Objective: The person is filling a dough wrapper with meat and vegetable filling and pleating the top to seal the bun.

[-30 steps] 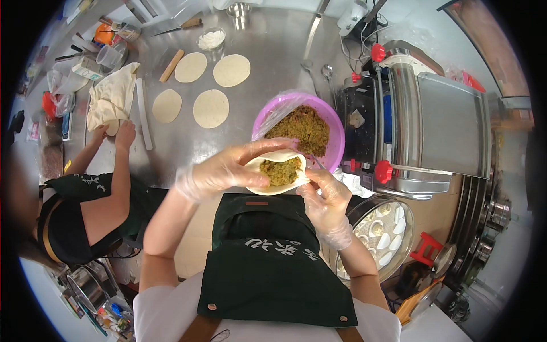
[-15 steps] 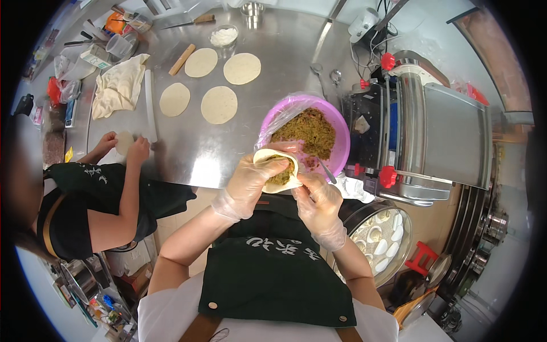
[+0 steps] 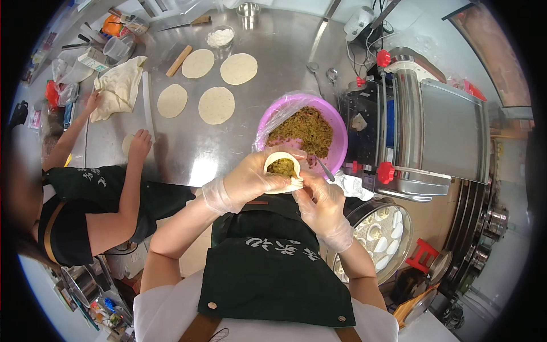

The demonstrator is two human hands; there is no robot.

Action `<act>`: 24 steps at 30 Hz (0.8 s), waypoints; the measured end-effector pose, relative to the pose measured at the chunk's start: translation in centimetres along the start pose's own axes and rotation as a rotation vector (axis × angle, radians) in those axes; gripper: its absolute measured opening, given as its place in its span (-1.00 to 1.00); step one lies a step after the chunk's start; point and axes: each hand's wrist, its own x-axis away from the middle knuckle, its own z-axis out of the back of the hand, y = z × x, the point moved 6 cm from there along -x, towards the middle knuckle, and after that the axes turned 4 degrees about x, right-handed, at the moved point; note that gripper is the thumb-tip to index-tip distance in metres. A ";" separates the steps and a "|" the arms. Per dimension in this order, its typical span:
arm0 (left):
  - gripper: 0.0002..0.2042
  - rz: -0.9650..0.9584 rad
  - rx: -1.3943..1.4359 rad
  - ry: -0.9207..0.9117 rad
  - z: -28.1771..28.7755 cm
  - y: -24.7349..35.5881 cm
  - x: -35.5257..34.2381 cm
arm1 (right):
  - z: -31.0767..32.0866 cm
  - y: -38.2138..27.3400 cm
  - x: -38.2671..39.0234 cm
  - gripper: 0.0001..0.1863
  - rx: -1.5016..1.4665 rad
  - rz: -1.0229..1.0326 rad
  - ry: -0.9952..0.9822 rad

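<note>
Between my gloved hands is a round dough wrapper (image 3: 278,155) with a mound of greenish-brown filling (image 3: 281,167) in it. My left hand (image 3: 246,178) cups the wrapper from the left, its thumb along the near side. With closed fingertips my right hand (image 3: 322,203) pinches the right edge, where small pleats show. Just beyond my hands stands a pink bowl (image 3: 342,134) of the same filling, with plastic film over its left rim. A spoon handle (image 3: 326,169) leans out of the bowl near my right hand.
Several flat dough rounds (image 3: 216,105) and a rolling pin (image 3: 179,61) lie on the steel table (image 3: 182,137). A co-worker's hand (image 3: 140,143) is at the left, by a cloth-like dough sheet (image 3: 121,91). A roller machine (image 3: 410,119) stands right, above a steamer tray (image 3: 383,242) of shaped buns.
The wrapper's rim has gathered into pleats at the right, and my left thumb has shifted off the filling toward the near edge. The co-worker's far hand has reached to the dough sheet.
</note>
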 end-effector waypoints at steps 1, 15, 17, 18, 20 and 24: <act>-0.51 0.000 0.000 0.000 0.1 0.1 -0.1 | 0.0 0.0 0.0 -0.67 0.000 0.000 0.000; -0.40 0.061 -0.349 -0.189 -0.8 1.5 -0.5 | 0.2 -0.4 0.5 -0.71 -0.066 0.009 0.001; -0.41 0.004 -0.278 -0.111 -0.2 1.9 -0.3 | 0.4 -0.1 0.9 -0.70 -0.091 -0.023 0.077; -0.40 -0.052 -0.204 -0.031 0.1 2.2 -0.2 | 0.6 0.0 1.2 -0.69 -0.118 -0.055 0.150; -0.42 -0.055 0.028 -0.008 -0.3 1.8 0.3 | 0.2 0.2 1.4 -0.71 -0.209 -0.132 0.226; -0.51 -0.210 0.488 0.154 -1.4 -0.5 0.9 | -0.1 -0.6 0.8 -0.72 -0.161 -0.138 0.292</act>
